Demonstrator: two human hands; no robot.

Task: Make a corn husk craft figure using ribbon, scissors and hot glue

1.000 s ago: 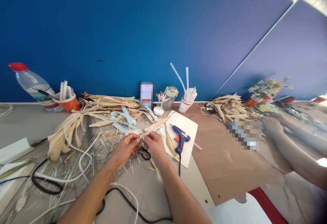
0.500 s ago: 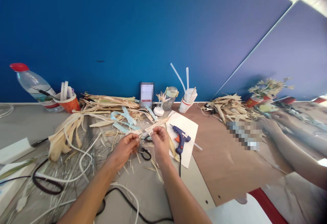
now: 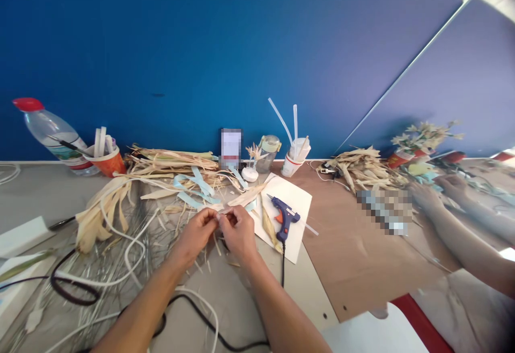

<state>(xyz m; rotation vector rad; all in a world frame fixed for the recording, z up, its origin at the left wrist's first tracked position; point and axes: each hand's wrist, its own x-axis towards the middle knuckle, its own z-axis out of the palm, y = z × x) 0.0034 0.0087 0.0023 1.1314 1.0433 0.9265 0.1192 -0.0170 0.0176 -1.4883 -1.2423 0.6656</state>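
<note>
My left hand (image 3: 200, 228) and my right hand (image 3: 237, 229) meet above the grey table (image 3: 225, 299), fingertips pinched together. What they pinch is too small and too hidden by the fingers to name. Just beyond them lie pale husk strips (image 3: 245, 196) and light blue ribbon (image 3: 197, 184). To the right of my right hand, a blue glue gun (image 3: 285, 218) rests on a white sheet (image 3: 300, 245), beside a curled yellowish husk (image 3: 269, 224).
White cable (image 3: 131, 256) and thin wires (image 3: 96, 283) cover the left side. Along the blue partition stand a red-capped bottle (image 3: 60, 138), an orange cup (image 3: 108, 162), a phone (image 3: 231, 146), a jar (image 3: 269, 154) and a white cup (image 3: 293, 162). Another person's arms (image 3: 450, 229) reach in at right.
My right hand has moved left and now touches my left hand. The pale piece that showed between the two hands is now mostly hidden by the fingers.
</note>
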